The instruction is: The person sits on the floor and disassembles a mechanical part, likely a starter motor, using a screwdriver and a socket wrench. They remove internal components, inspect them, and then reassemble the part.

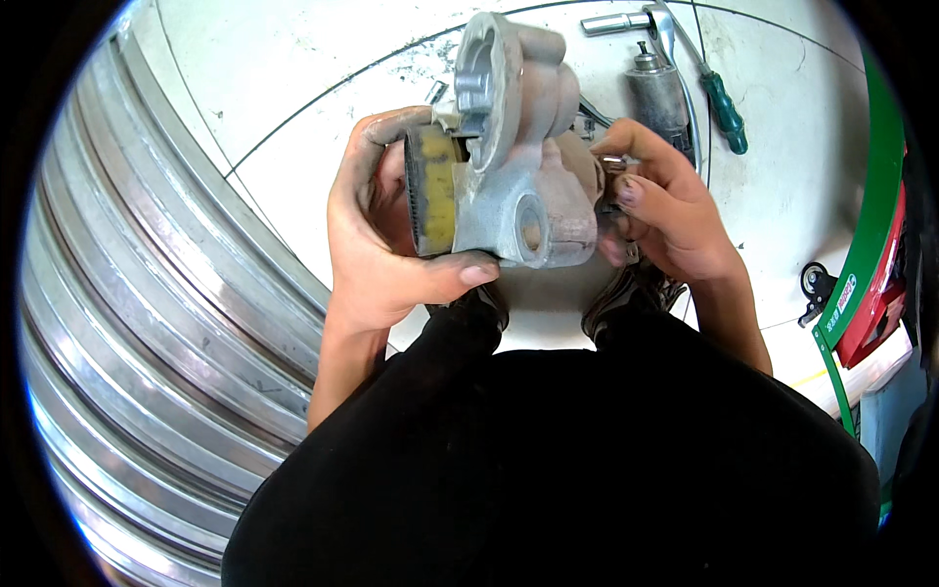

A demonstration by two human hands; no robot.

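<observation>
A grey cast-metal housing (543, 215) with an open, flanged upper end is held up in front of me. A worn yellow and black block (431, 191) is at its left side. My left hand (372, 254) is wrapped round that side, thumb under the front of the housing. My right hand (675, 215) has bent fingers at the housing's right side, around a small shiny metal piece (613, 161); whether it grips the piece or the housing is hard to tell, as the housing partly hides the fingers.
On the white tiled floor (293, 68) lie a socket wrench (616, 22), a green-handled screwdriver (724, 110) and a dark cylindrical part (655, 103). Ribbed shiny metal (147, 293) fills the left. A green frame (851, 274), red object (871, 333) and caster (816, 286) stand right.
</observation>
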